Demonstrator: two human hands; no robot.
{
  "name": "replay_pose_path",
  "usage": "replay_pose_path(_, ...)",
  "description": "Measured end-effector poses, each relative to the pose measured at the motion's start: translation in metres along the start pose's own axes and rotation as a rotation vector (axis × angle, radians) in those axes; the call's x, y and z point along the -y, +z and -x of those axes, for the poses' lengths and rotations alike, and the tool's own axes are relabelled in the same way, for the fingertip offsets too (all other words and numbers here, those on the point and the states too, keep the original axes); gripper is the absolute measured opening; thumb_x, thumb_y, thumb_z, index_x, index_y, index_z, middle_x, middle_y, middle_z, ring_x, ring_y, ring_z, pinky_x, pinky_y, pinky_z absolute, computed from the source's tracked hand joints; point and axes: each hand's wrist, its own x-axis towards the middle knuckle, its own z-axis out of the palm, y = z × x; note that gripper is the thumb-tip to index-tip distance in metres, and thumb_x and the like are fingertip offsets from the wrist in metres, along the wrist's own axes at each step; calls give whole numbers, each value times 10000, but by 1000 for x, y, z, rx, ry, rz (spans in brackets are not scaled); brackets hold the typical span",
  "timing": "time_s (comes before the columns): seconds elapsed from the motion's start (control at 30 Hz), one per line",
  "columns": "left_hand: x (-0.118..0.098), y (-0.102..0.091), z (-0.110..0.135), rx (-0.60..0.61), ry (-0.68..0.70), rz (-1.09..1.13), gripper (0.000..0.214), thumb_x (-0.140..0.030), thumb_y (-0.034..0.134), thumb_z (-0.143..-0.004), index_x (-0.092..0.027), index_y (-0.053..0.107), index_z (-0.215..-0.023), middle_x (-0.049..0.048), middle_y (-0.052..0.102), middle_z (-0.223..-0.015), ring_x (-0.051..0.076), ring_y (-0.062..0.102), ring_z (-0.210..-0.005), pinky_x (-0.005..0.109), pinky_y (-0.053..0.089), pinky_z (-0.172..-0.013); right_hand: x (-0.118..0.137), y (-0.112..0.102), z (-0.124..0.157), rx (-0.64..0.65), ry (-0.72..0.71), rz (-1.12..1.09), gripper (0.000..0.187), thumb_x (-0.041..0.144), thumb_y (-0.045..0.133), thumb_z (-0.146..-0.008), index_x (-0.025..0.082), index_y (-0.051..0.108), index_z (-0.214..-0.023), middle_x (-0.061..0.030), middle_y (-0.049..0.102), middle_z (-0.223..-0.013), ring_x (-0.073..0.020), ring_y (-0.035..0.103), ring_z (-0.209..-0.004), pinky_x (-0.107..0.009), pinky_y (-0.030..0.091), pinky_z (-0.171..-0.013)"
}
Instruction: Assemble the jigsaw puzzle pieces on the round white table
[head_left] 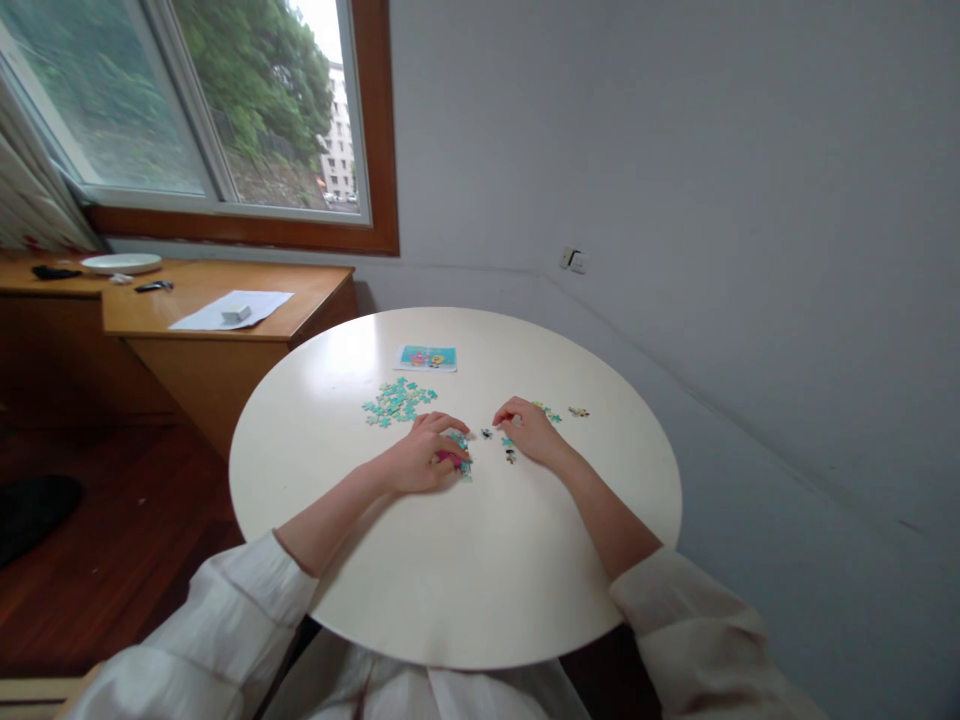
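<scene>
Both of my hands rest on a round cream table [450, 580]. My left hand [424, 455] lies curled over a small joined cluster of puzzle pieces [459, 458], fingers pressing on it. My right hand [527, 427] is curled too, its fingertips pinched near a few loose dark pieces [510, 455]; I cannot make out what it holds. A heap of teal puzzle pieces [397, 401] lies just beyond my left hand. A small picture card [427, 357] lies farther back.
A few more loose pieces [578, 411] lie right of my right hand. A wooden desk [225, 330] at the left carries paper, a small box [235, 313] and a white plate [121, 263]. A window is above it; grey walls close off the right.
</scene>
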Motion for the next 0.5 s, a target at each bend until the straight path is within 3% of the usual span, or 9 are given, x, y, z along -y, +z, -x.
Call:
replay_pose_path(0.23, 2, 3, -1, -12, -13, -22, 242, -174, 454, -732, -223, 676, -814, 38, 556, -1124, 208, 466, -1046, 384, 285, -970, -2, 0, 0, 11, 1, 23, 193, 92, 462, -698, 167, 640, -692, -25, 568, -768, -128, 526, -744, -273, 394, -736)
replay_pose_path(0.37, 7, 6, -4, -70, -60, -21, 286, -157, 414, -754, -210, 648, -909, 39, 596, -1081, 186, 517, -1000, 364, 319, -956, 5, 1, 4, 120, -33, 81, 160, 207, 550, -724, 194, 666, -833, -38, 581, -871, -153, 525, -845, -304, 367, -817)
replay_pose_path(0.5, 16, 12, -6, -92, -136, -42, 312, -189, 366, -808, -183, 626, -980, 56, 617, -1059, 188, 539, -983, 346, 362, -927, 11, 2, 7, 142, 8, 187, 232, 309, 625, -697, 223, 655, -910, -40, 579, -936, -185, 510, -908, -359, 307, -878)
